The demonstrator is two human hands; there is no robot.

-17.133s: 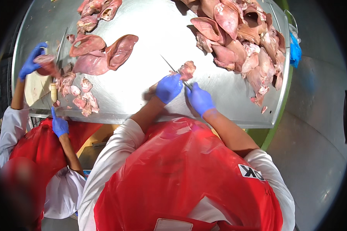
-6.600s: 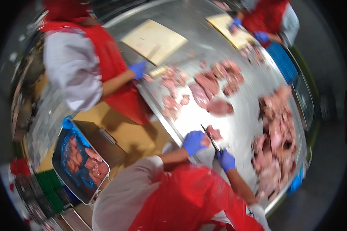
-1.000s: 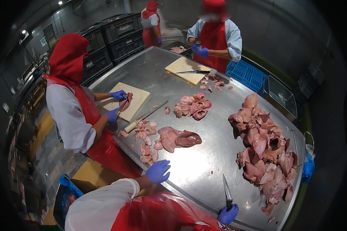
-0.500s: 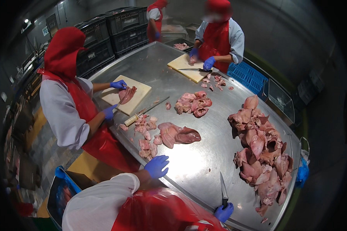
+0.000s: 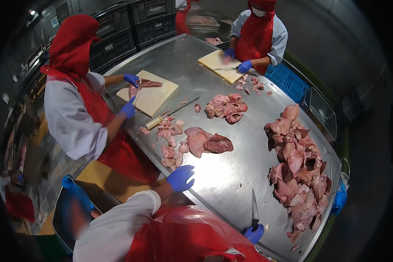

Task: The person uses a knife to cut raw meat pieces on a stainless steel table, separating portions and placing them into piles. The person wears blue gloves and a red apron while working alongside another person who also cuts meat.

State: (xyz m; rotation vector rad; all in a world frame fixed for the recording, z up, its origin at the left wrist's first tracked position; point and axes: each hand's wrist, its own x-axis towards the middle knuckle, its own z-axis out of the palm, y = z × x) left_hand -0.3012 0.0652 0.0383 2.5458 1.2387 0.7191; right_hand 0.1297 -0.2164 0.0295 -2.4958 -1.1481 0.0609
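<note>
My left hand, in a blue glove, lies at the near edge of the steel table with its fingers stretched and nothing in it. Close beyond it are pale trimmed meat scraps and a larger pink and dark-red piece of meat. At the lower right, my right hand, also gloved in blue, is closed round the black handle of a knife. The blade points away from me over the table. To the right of the knife spreads a big heap of pink meat pieces.
A co-worker at left cuts meat on a white cutting board; a sharpening steel lies beside it. Another co-worker works at a far board. A smaller meat pile sits mid-table. Black crates stand behind.
My view has shifted, so the table sits slightly higher and to the right. The left co-worker's meat now lies stretched across the board. My own hands hold nearly the same places.
</note>
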